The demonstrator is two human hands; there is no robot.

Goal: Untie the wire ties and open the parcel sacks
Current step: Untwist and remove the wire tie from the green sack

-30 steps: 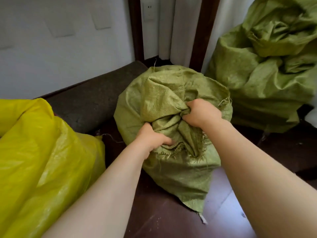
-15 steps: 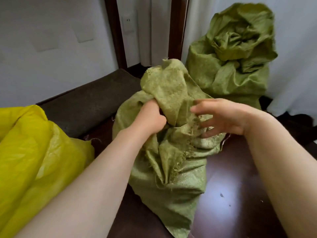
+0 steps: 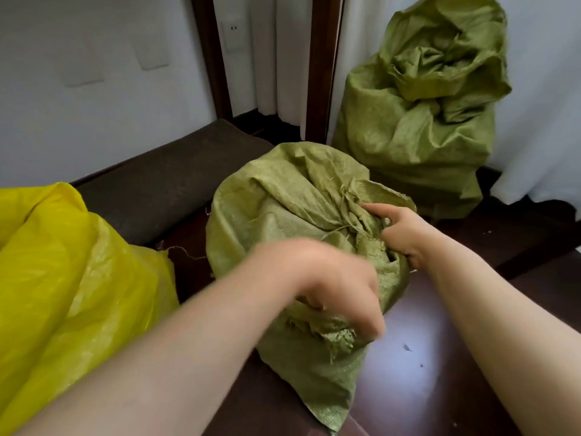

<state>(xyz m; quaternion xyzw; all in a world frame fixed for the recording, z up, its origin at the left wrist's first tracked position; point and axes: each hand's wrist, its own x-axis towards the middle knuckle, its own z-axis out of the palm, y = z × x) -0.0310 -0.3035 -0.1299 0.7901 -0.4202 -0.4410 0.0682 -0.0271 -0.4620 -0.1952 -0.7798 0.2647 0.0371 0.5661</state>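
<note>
1. Green woven sack (image 3: 283, 209): lies on its side on the dark wooden floor (image 3: 424, 357), at the centre of the view. All positions below are given relative to this sack.
2. Sack mouth: gathered and crumpled on the side nearest the person; frayed woven edge visible at the lower front. A thin strand crosses the bunched folds near the right hand; whether it is a wire tie or a loose thread cannot be told.
3. Left hand (image 3: 330, 287): over the front of the sack, motion-blurred, fingers curled down into the frayed fabric. Grip appears closed on the sack cloth; the blur prevents a firmer finding.
4. Right hand (image 3: 405, 234): at the right side of the sack, clenched on a fold of the bunched mouth, index finger extended along the cloth toward the gathered centre.
5. Second green sack (image 3: 418, 130): upright behind and to the right, against a white curtain (image 3: 540, 105), top loose and slumped open.
6. Yellow sack (image 3: 63, 278): to the left, well apart.
7. Dark mat (image 3: 163, 187): behind and left, along the wall.
</note>
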